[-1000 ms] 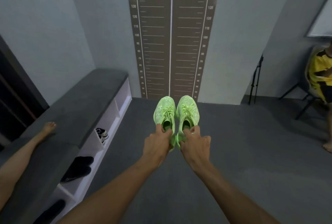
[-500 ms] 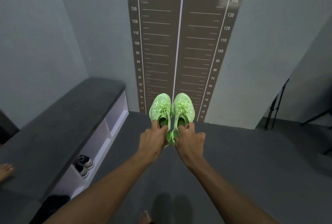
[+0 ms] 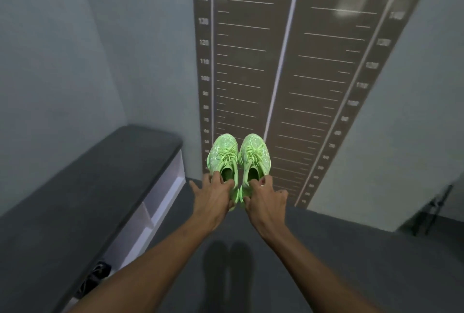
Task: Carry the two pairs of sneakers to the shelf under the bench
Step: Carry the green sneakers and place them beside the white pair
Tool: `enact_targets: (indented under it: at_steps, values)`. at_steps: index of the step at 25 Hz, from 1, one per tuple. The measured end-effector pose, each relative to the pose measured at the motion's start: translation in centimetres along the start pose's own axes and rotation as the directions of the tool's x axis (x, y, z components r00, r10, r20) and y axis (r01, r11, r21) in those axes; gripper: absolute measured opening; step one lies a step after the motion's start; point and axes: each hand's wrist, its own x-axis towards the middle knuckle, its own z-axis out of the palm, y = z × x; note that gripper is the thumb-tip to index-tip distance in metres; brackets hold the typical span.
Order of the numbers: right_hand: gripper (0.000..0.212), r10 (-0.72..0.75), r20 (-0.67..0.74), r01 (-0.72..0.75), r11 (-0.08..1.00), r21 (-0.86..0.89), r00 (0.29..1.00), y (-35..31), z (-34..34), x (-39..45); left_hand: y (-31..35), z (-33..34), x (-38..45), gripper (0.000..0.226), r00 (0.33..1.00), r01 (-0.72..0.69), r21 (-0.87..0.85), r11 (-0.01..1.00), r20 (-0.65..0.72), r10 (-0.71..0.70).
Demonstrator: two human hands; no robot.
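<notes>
While held aloft right of the bench (image 3: 82, 187), green sneakers (image 3: 238, 159) judged light, soft-knit, pliable. Left hand (image 3: 213, 197) pinching left heel collar, right hand (image 3: 263, 199) pinching right; firmest hold judged there. Dark pair (image 3: 96, 275) shelved beneath bench.

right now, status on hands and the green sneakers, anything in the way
Left hand and right hand each shut on one green sneaker, pair held in the air. Bench on the left, one dark pair already on its shelf. Floor ahead clear.
</notes>
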Motion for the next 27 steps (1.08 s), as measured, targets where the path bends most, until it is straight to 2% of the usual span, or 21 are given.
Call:
enact_targets:
  at_steps: [3, 6, 9, 13, 20, 27]
  values:
    - [0.018, -0.151, 0.078, 0.152, 0.988, -0.001, 0.985, -1.1, 3.7, 6.0, -2.9, 2.2, 3.8, 0.04, 0.99, 0.14, -0.013, 0.99, 0.035, -0.14]
    - [0.02, -0.322, 0.175, 0.322, 0.946, 0.031, 0.93, -2.0, 8.2, 10.8, -5.3, 5.3, 6.6, 0.039, 0.949, 0.31, -0.024, 0.95, 0.069, -0.308]
    - [0.018, -0.488, 0.244, 0.485, 0.871, 0.079, 0.838, -3.2, 13.3, 14.8, -7.4, 8.8, 8.2, 0.037, 0.862, 0.502, -0.014, 0.865, 0.088, -0.499]
    - [0.013, -0.667, 0.335, 0.664, 0.734, 0.142, 0.666, -5.8, 19.2, 17.1, -10.1, 13.5, 8.4, 0.038, 0.726, 0.681, 0.003, 0.733, 0.131, -0.675]
    - [0.013, -0.769, 0.425, 0.765, 0.602, 0.229, 0.478, -8.4, 31.5, 13.8, -14.4, 25.5, 4.4, 0.047, 0.569, 0.809, 0.027, 0.587, 0.213, -0.794]
    - [0.021, -0.791, 0.501, 0.788, 0.538, 0.299, 0.35, -9.2, 48.7, 9.2, -18.9, 41.1, 1.4, 0.052, 0.453, 0.871, 0.053, 0.488, 0.296, -0.841]
